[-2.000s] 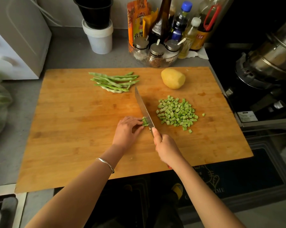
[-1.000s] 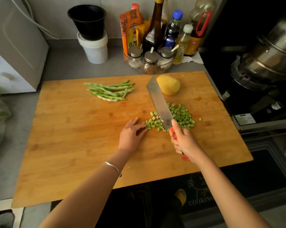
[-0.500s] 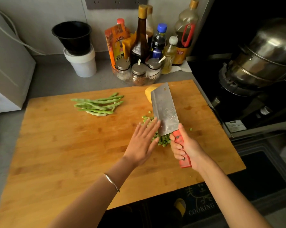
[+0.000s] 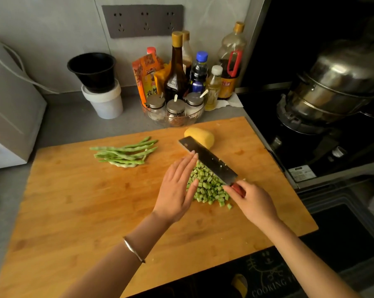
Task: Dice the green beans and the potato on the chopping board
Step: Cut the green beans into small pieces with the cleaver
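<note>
A large wooden chopping board point(image 4: 78, 207) covers the counter. A pile of diced green beans point(image 4: 207, 187) lies at its middle right. My left hand point(image 4: 177, 188) is flat and open, pressed against the pile's left side. My right hand point(image 4: 253, 204) grips the red handle of a cleaver point(image 4: 209, 161), whose blade lies tilted along the pile's right side. Several whole green beans point(image 4: 125, 152) rest at the back of the board. A peeled yellow potato point(image 4: 202, 136) sits behind the blade tip, partly hidden by it.
Behind the board stand a glass bowl of spice jars point(image 4: 174, 110), sauce bottles point(image 4: 177, 69) and a black cup in a white cup point(image 4: 100, 87). A stove with a steel pot point(image 4: 336, 87) is on the right, a white appliance point(image 4: 7, 108) on the left.
My right hand swung the cleaver from cutting to lying sideways against the diced beans. My left hand opened flat and gathered the pieces into a tighter pile. The camera view tilted up.
</note>
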### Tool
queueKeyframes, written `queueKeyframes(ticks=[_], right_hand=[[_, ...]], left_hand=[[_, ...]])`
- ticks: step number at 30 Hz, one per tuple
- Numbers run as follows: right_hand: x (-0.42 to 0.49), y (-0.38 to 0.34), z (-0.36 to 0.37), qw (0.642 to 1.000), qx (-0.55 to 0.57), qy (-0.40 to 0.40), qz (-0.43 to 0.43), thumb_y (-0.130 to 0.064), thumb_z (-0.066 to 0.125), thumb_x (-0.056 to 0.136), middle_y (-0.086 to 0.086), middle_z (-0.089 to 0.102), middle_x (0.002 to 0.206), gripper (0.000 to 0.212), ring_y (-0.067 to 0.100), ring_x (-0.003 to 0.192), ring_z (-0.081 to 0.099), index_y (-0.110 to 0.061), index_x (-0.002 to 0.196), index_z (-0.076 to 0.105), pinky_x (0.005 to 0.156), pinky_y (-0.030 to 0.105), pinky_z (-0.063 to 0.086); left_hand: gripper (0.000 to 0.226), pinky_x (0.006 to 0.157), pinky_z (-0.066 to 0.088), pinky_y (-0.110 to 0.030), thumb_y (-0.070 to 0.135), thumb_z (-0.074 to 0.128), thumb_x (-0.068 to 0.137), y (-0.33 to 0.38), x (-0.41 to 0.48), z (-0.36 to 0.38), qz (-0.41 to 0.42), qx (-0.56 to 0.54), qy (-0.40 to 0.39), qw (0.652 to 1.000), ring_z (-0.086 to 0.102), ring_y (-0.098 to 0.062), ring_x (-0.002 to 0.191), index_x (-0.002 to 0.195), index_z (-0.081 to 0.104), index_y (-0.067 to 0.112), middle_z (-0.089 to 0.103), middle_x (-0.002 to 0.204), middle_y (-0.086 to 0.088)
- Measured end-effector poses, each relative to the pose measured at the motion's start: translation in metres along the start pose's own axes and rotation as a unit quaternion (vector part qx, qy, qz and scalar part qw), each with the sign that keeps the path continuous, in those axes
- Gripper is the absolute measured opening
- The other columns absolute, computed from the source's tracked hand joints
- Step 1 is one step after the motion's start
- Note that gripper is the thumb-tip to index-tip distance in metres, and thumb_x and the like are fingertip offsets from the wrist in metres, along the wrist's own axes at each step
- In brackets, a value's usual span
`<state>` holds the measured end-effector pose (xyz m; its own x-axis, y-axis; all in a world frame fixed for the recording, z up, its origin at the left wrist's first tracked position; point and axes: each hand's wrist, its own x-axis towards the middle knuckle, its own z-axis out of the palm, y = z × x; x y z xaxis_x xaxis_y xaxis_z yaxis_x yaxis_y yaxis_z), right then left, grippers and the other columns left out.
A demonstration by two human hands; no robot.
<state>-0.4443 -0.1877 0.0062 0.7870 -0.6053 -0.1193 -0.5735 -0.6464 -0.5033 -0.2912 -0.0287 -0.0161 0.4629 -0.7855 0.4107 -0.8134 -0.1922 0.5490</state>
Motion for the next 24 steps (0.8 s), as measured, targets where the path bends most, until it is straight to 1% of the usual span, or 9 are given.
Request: queueKeyframes(ticks=[2,4,8,10,12,15,18,21,24], right_hand=[[-0.002,0.005,0.001,0.994,-0.104,0.012,-0.036,-0.070,0.040,0.085,-0.007,0.060,0.065,0.049,0.012,0.056,0.056,-0.025,0.087,0.060,0.044,0.020,0.028],[-0.002,0.008,0.002,0.984,-0.172,0.010,-0.052,-0.072,0.038,0.087,-0.004,0.066,0.074,0.057,0.015,0.067,0.063,-0.023,0.101,0.062,0.050,0.025,0.035],[-0.003,0.009,0.004,0.973,-0.216,-0.020,-0.078,-0.072,0.035,0.090,-0.005,0.067,0.083,0.056,0.014,0.076,0.065,-0.024,0.105,0.058,0.056,0.027,0.035],[-0.003,0.008,0.006,0.971,-0.218,-0.035,-0.088,-0.070,0.034,0.091,-0.006,0.067,0.087,0.053,0.014,0.080,0.065,-0.023,0.105,0.056,0.058,0.026,0.034],[-0.002,0.010,0.006,0.971,-0.219,-0.048,-0.088,-0.070,0.033,0.092,-0.005,0.067,0.089,0.052,0.015,0.082,0.065,-0.023,0.105,0.055,0.059,0.027,0.033],[-0.005,0.014,0.008,0.968,-0.226,-0.055,-0.093,-0.071,0.031,0.092,-0.005,0.066,0.088,0.054,0.015,0.081,0.064,-0.023,0.102,0.054,0.060,0.028,0.036],[-0.005,0.014,0.010,0.970,-0.217,-0.054,-0.093,-0.072,0.030,0.091,-0.007,0.063,0.084,0.054,0.013,0.077,0.062,-0.024,0.099,0.053,0.061,0.027,0.038],[-0.004,0.014,0.011,0.976,-0.198,-0.052,-0.074,-0.072,0.032,0.091,-0.011,0.054,0.078,0.052,0.009,0.068,0.051,-0.026,0.100,0.054,0.061,0.024,0.041],[0.000,0.012,0.013,0.982,-0.172,-0.047,-0.063,-0.071,0.035,0.090,-0.014,0.046,0.066,0.048,0.002,0.056,0.043,-0.027,0.096,0.053,0.052,0.017,0.030]], left_hand=[[0.054,0.119,0.004,-0.031,0.041,0.019,0.102,0.009,0.010,-0.007,0.050,-0.002,-0.082,0.995,0.012,-0.013,0.146,0.149,0.026,0.017,0.022,0.157,0.003],[0.060,0.118,-0.003,-0.029,0.049,0.010,0.099,0.014,0.017,-0.005,0.072,0.019,-0.185,0.980,0.004,-0.011,0.146,0.150,0.023,0.020,0.015,0.157,0.006],[0.056,0.116,-0.009,-0.025,0.048,0.012,0.101,0.014,0.026,0.010,0.035,0.089,-0.354,0.930,-0.006,-0.007,0.145,0.152,0.009,0.024,0.000,0.158,0.009],[0.053,0.117,-0.007,-0.026,0.041,0.013,0.103,0.014,0.035,0.016,0.016,0.092,-0.404,0.910,-0.007,-0.007,0.145,0.152,0.007,0.023,-0.001,0.158,0.009],[0.052,0.117,-0.004,-0.026,0.039,0.014,0.103,0.010,0.048,0.026,0.000,0.082,-0.420,0.904,-0.005,-0.008,0.145,0.152,0.009,0.021,0.001,0.159,0.006],[0.053,0.114,-0.001,-0.022,0.039,0.018,0.103,-0.004,0.065,0.035,-0.038,0.062,-0.410,0.909,0.005,-0.012,0.146,0.151,0.017,0.017,0.012,0.159,0.001],[0.050,0.109,0.012,-0.019,0.040,0.024,0.103,-0.020,0.077,0.022,-0.102,0.008,-0.323,0.941,0.022,-0.017,0.142,0.147,0.034,0.018,0.028,0.154,0.001],[0.055,0.112,0.017,-0.027,0.046,0.022,0.101,-0.046,0.078,-0.004,-0.114,0.015,-0.226,0.967,0.029,-0.019,0.140,0.140,0.046,0.016,0.040,0.148,-0.001],[0.067,0.115,0.020,-0.036,0.057,0.014,0.095,-0.084,0.069,-0.030,-0.112,0.067,-0.135,0.982,0.031,-0.022,0.139,0.139,0.046,0.016,0.043,0.146,-0.005]])
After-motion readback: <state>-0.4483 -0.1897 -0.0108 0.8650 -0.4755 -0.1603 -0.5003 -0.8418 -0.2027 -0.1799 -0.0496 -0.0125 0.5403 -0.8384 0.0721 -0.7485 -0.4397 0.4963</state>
